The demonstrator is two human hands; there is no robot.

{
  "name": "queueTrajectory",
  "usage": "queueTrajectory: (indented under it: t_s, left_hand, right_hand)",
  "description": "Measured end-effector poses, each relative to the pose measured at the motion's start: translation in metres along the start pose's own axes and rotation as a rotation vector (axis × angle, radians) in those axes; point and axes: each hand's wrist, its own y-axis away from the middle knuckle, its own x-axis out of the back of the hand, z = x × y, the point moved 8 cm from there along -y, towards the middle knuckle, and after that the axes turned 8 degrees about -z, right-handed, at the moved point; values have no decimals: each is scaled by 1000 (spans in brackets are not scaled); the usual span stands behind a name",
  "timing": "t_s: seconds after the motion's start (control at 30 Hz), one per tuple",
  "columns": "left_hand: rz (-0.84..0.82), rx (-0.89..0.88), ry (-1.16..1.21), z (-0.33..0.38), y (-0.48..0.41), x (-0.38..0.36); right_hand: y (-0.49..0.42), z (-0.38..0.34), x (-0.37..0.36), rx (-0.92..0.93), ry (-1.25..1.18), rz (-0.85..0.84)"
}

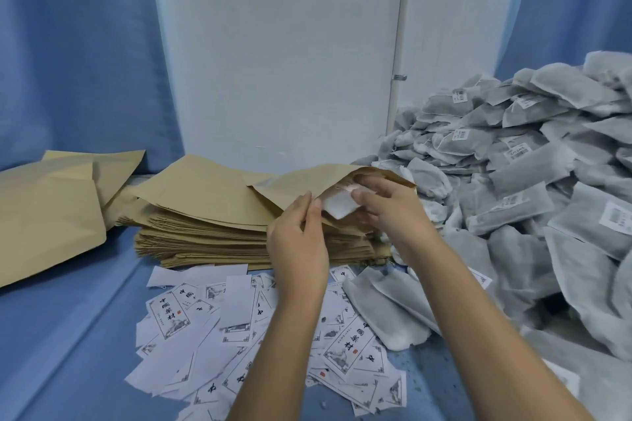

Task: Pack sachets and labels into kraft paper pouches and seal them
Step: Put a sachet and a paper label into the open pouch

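A kraft paper pouch (307,186) lies on top of a stack of flat pouches (205,236), its mouth gaping to the right. My left hand (301,239) pinches the near lip of that mouth. My right hand (390,208) holds a white sachet (340,204) that sits halfway into the opening, fingers curled round its right end. Loose printed labels (239,335) lie scattered on the blue table in front of the stack. A big heap of grey sachets (530,181) fills the right side.
Larger kraft bags (48,212) lie at the left. Two loose sachets (386,308) rest beside the labels under my right forearm. A white wall panel (290,61) and blue curtains (75,55) stand behind the table.
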Motion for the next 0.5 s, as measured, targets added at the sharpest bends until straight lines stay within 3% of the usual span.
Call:
queueTrajectory:
  t_s: [0.23,0.5]
  left_hand:
    - [36,-29,24,6,2,4]
    - [71,-166,-70,22,10,3]
  right_hand:
    - [-34,-10,-32,-62,329,13]
    - [-44,-16,-30,-4,864,198]
